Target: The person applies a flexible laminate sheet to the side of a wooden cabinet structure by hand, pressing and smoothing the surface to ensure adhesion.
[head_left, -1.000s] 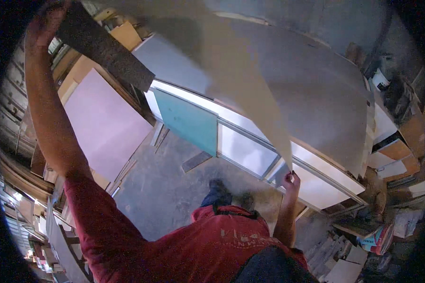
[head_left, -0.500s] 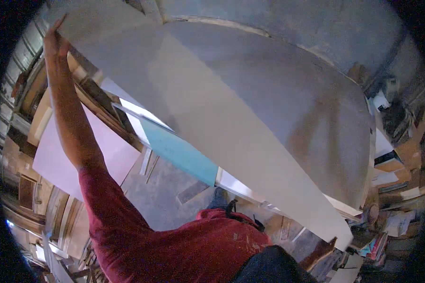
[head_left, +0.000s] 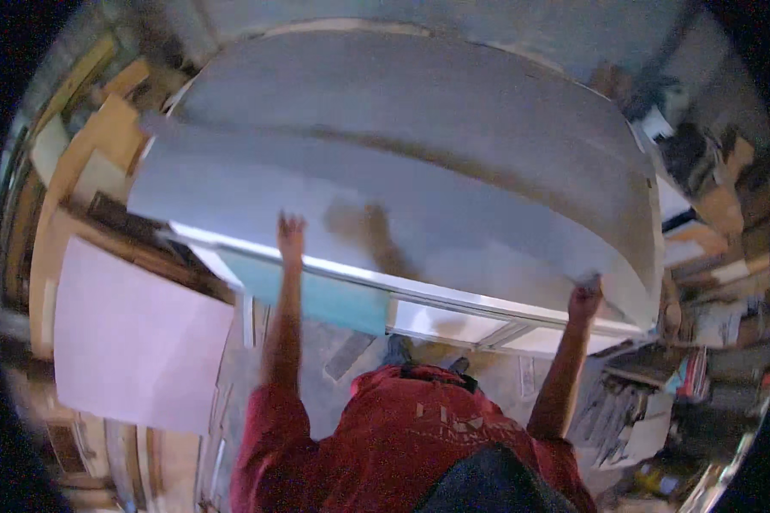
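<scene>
A long pale strip panel (head_left: pixel 453 222) lies lengthwise on the front half of a large grey-topped bench (head_left: pixel 419 77) with white, framed front panels and a teal panel (head_left: pixel 334 299). My left hand (head_left: pixel 291 229) is open, fingers raised over the strip near its front edge, casting a shadow on it. At the strip's right part, my right hand (head_left: pixel 586 292) has its fingers closed around something small and grey, too blurred to name.
A large pink sheet (head_left: pixel 141 333) stands at the left among stacked wooden boards (head_left: pixel 103 137). Boards, offcuts and clutter (head_left: pixel 719 214) crowd the right side, with a pale concrete floor (head_left: pixel 312 342) showing below the bench and a grey wall behind it.
The strip has come down from being held diagonally in the air to lying along the bench. My left hand has lowered from upper left and released it; my right hand has risen onto the strip.
</scene>
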Demonstrator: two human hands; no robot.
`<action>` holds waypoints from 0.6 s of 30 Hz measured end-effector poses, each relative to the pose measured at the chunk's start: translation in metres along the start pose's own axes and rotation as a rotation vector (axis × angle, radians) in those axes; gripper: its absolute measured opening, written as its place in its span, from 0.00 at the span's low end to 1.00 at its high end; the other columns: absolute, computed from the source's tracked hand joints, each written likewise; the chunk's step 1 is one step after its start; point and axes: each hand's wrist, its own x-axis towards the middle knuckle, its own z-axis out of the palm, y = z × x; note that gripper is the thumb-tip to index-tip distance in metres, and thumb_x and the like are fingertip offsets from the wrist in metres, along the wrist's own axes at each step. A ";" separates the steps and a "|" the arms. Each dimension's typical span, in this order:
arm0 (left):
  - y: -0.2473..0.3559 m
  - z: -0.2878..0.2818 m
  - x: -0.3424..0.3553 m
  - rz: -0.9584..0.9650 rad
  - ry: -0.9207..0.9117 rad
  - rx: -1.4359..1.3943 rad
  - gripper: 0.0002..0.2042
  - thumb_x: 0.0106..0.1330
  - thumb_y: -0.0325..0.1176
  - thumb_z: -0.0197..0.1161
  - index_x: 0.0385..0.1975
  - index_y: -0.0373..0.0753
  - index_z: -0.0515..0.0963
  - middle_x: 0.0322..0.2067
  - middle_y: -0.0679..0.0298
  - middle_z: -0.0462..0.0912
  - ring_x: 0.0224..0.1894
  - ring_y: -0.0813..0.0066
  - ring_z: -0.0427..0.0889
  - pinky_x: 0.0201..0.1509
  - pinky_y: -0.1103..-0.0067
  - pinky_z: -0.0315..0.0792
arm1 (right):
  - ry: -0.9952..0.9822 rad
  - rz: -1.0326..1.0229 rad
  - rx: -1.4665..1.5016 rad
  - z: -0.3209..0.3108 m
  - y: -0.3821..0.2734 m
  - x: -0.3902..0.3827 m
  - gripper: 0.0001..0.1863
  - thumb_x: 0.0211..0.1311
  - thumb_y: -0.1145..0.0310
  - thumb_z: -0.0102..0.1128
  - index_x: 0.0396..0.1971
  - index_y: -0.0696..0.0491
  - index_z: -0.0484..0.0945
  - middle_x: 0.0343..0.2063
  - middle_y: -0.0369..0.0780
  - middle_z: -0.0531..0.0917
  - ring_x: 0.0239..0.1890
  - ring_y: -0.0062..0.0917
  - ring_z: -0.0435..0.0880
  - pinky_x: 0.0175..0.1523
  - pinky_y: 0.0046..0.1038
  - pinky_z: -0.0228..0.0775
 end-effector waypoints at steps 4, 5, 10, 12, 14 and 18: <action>-0.104 0.098 -0.111 -0.163 0.072 0.818 0.32 0.61 0.35 0.62 0.63 0.32 0.57 0.63 0.49 0.61 0.65 0.60 0.60 0.66 0.70 0.57 | 0.244 -0.055 -0.258 0.043 -0.006 0.015 0.10 0.62 0.61 0.59 0.38 0.50 0.75 0.28 0.34 0.77 0.24 0.18 0.72 0.28 0.17 0.67; -0.111 0.100 -0.114 -0.178 0.045 0.807 0.32 0.61 0.35 0.62 0.63 0.32 0.57 0.63 0.49 0.61 0.65 0.60 0.60 0.66 0.70 0.57 | 0.264 -0.079 -0.264 0.037 -0.004 0.026 0.10 0.62 0.61 0.59 0.38 0.50 0.75 0.28 0.34 0.77 0.24 0.18 0.72 0.28 0.17 0.67; -0.121 0.107 -0.085 -0.082 -0.180 1.154 0.32 0.59 0.37 0.62 0.63 0.35 0.59 0.61 0.46 0.61 0.64 0.50 0.60 0.66 0.65 0.57 | 0.483 -0.364 -0.268 0.110 -0.011 0.055 0.18 0.54 0.61 0.66 0.41 0.49 0.71 0.36 0.36 0.76 0.34 0.24 0.74 0.29 0.28 0.69; -0.127 0.117 -0.055 -0.141 -0.275 1.308 0.36 0.57 0.44 0.62 0.64 0.37 0.57 0.62 0.46 0.58 0.66 0.46 0.54 0.66 0.61 0.54 | 0.432 -0.409 -0.293 0.097 -0.029 0.069 0.18 0.58 0.62 0.62 0.46 0.50 0.70 0.40 0.36 0.76 0.38 0.26 0.75 0.34 0.29 0.70; -0.142 0.118 -0.029 -0.016 -0.344 1.405 0.37 0.56 0.46 0.63 0.64 0.38 0.57 0.63 0.47 0.56 0.67 0.46 0.52 0.67 0.59 0.53 | 0.360 -0.440 -0.314 0.061 -0.043 0.095 0.19 0.61 0.63 0.59 0.50 0.50 0.69 0.43 0.35 0.75 0.42 0.28 0.75 0.40 0.31 0.71; -0.187 0.175 -0.005 -0.001 -0.467 1.677 0.42 0.54 0.52 0.63 0.66 0.38 0.54 0.67 0.47 0.48 0.69 0.42 0.44 0.67 0.50 0.44 | 0.430 -0.469 -0.545 0.015 -0.045 0.130 0.18 0.63 0.67 0.55 0.52 0.50 0.67 0.45 0.38 0.75 0.43 0.32 0.75 0.43 0.35 0.72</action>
